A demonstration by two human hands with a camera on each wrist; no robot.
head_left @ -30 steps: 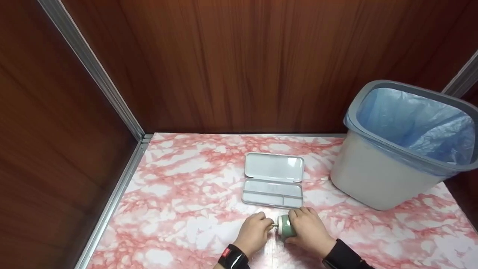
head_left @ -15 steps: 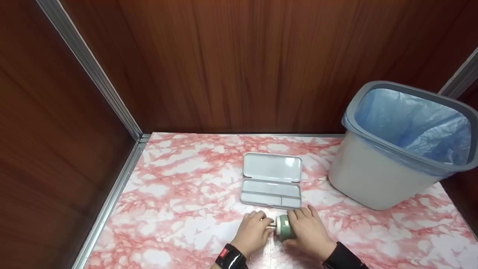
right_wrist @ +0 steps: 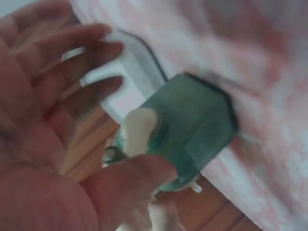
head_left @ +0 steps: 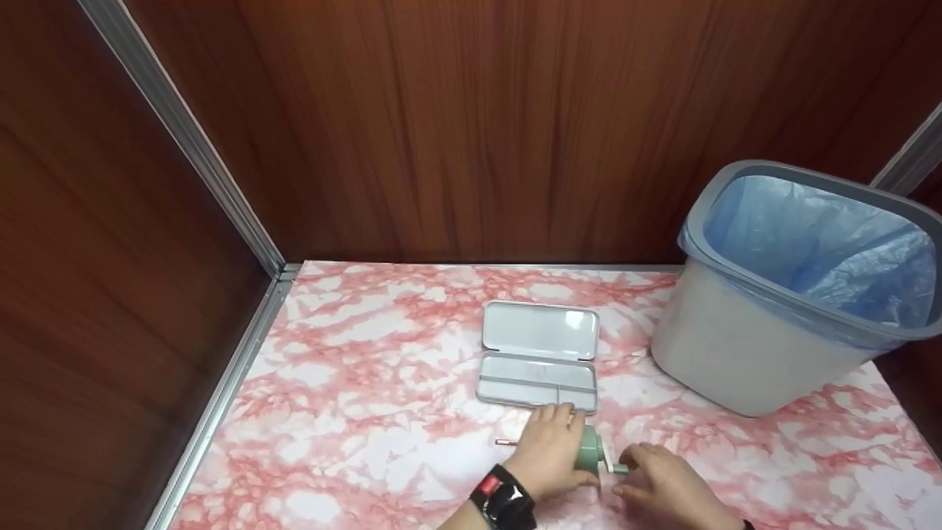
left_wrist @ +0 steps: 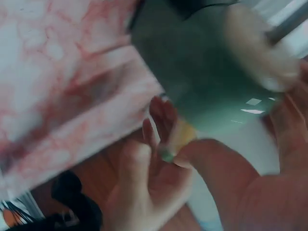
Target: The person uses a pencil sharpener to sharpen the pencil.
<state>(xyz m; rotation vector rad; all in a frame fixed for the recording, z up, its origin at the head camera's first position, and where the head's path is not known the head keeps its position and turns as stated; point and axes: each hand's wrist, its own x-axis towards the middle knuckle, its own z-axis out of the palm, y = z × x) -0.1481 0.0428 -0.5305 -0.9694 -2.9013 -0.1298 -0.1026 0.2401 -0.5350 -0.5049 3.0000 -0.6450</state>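
Note:
A green hand-crank pencil sharpener (head_left: 589,450) lies near the table's front, below the pencil case (head_left: 541,329). My left hand (head_left: 546,455) grips its body from above, the thumb on the near side. Out to the left of that hand pokes the end of a slim pencil (head_left: 505,442); the rest is covered. The cream crank (head_left: 608,458) with its green knob (head_left: 620,469) faces my right hand (head_left: 668,482). In the right wrist view, that hand's fingers (right_wrist: 91,53) are spread apart, and the thumb lies close to the crank (right_wrist: 139,130); contact is hard to tell.
The pencil case lies unfolded, its compartments (head_left: 519,390) bare, just beyond my left fingertips. A light bin (head_left: 736,353) with a blue liner (head_left: 809,228) stands at the right. Wood panels (head_left: 471,132) wall the back and left of the marbled table (head_left: 353,412).
My left hand has gone from the pencil to the sharpener's body. My right hand has let go of the body and moved right, beside the crank. The pencil now protrudes left unheld.

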